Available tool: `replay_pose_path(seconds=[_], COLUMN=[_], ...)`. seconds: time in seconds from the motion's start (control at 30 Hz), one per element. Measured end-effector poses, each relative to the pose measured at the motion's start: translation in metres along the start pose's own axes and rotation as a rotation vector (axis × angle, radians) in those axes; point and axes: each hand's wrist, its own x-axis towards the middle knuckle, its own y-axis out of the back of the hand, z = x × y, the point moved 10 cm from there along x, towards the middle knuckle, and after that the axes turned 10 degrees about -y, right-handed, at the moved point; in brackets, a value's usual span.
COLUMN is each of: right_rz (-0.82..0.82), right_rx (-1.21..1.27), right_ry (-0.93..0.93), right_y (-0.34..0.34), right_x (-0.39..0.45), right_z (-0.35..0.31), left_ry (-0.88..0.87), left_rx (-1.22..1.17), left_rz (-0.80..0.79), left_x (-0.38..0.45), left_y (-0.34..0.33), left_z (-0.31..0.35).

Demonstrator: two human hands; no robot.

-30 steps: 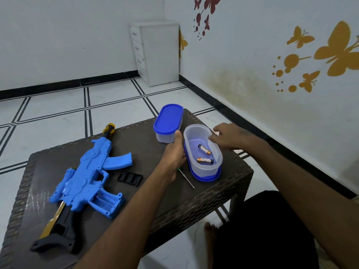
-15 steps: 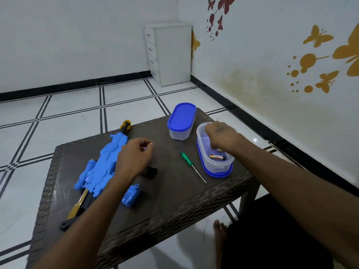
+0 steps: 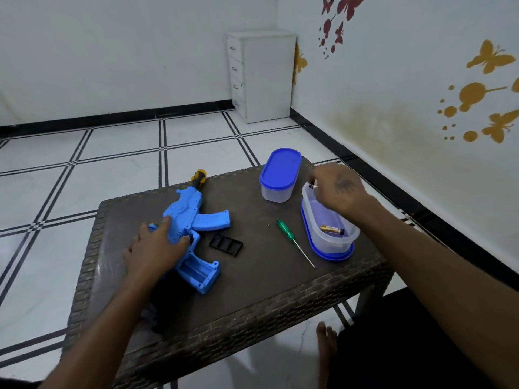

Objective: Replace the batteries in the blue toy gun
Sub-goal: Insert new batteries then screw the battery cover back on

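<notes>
The blue toy gun (image 3: 193, 220) lies on the dark table (image 3: 252, 290), its empty battery compartment (image 3: 198, 272) facing up. My left hand (image 3: 156, 248) rests on the gun's body, fingers spread over it. My right hand (image 3: 335, 189) is above the open clear container (image 3: 328, 237) and pinches a battery (image 3: 312, 186) in its fingertips. One more battery (image 3: 332, 229) lies inside that container. The black battery cover (image 3: 225, 245) lies beside the gun.
A green-handled screwdriver (image 3: 292, 240) lies between the cover and the open container. A second container with a blue lid (image 3: 279, 175) stands at the table's far edge. A white drawer unit (image 3: 261, 77) is in the room's corner. A bare foot (image 3: 325, 349) shows below the table.
My right hand has lifted out of the container with a battery pinched in it. My left hand has come down onto the gun's body.
</notes>
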Motion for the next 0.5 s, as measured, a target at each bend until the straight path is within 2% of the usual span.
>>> replay_pose_path(seconds=[0.07, 0.17, 0.23, 0.37, 0.5], right_rz=[-0.077, -0.274, -0.387, -0.505, -0.483], right_rx=[0.256, 0.713, 0.886, 0.92, 0.777], right_ry=[0.023, 0.066, 0.118, 0.207, 0.272], right_y=[0.002, -0.002, -0.006, -0.024, -0.039], right_x=[-0.002, -0.024, -0.043, -0.066, -0.082], right_z=[-0.014, -0.041, -0.063, -0.101, -0.124], left_ry=[-0.018, -0.039, -0.042, -0.039, -0.079], left_rx=[-0.01, 0.001, -0.011, -0.036, -0.079], left_rz=[0.018, 0.027, 0.04, 0.05, 0.064], left_x=[-0.001, -0.004, -0.008, -0.012, -0.013], left_y=[0.003, 0.005, 0.006, 0.008, 0.012], left_z=[0.003, 0.012, 0.016, 0.013, 0.018])
